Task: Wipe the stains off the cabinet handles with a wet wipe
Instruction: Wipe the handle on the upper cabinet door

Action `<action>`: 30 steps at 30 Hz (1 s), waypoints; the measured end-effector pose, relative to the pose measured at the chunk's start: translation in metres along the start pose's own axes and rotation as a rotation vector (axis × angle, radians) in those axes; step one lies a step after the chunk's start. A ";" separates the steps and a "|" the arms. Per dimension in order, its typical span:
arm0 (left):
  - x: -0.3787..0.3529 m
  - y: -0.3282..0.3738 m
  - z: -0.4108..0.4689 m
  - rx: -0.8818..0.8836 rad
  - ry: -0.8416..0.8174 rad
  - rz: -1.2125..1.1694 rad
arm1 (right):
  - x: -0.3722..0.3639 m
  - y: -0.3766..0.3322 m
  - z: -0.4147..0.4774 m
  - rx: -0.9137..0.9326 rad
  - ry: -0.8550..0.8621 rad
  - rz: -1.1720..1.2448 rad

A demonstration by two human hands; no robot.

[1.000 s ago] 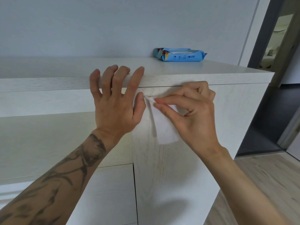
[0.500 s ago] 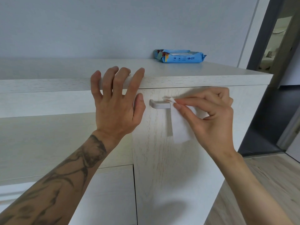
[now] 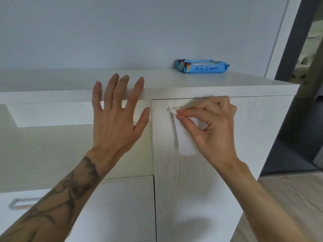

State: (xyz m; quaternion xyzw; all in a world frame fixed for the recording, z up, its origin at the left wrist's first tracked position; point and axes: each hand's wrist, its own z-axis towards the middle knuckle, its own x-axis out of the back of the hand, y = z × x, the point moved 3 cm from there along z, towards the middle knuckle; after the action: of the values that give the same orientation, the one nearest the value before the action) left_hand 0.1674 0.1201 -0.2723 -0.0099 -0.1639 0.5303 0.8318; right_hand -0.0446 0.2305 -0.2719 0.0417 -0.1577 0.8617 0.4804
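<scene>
Pinching: right hand (image 3: pixel 215 123) clamps wipe (image 3: pixel 187 144) on left end of handle (image 3: pixel 169 108), which seems to run level rightward, hidden under that hand; left hand (image 3: pixel 115 123) flat, spread, on cabinet (image 3: pixel 52 96).

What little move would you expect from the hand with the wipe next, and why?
Probably a short slide rightward: the right hand pinches the wet wipe at the left end of the door handle, so the rest of the bar likely needs a pass. The left hand rests on the cabinet top.
</scene>
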 end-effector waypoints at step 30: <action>-0.020 0.013 -0.002 0.153 0.103 0.104 | -0.012 -0.008 -0.006 0.048 0.102 -0.131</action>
State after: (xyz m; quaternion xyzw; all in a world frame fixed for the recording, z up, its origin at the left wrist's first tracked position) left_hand 0.1492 0.1087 -0.2819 0.0181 -0.0792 0.5827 0.8086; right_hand -0.0308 0.2261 -0.2781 0.0197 -0.1095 0.8329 0.5421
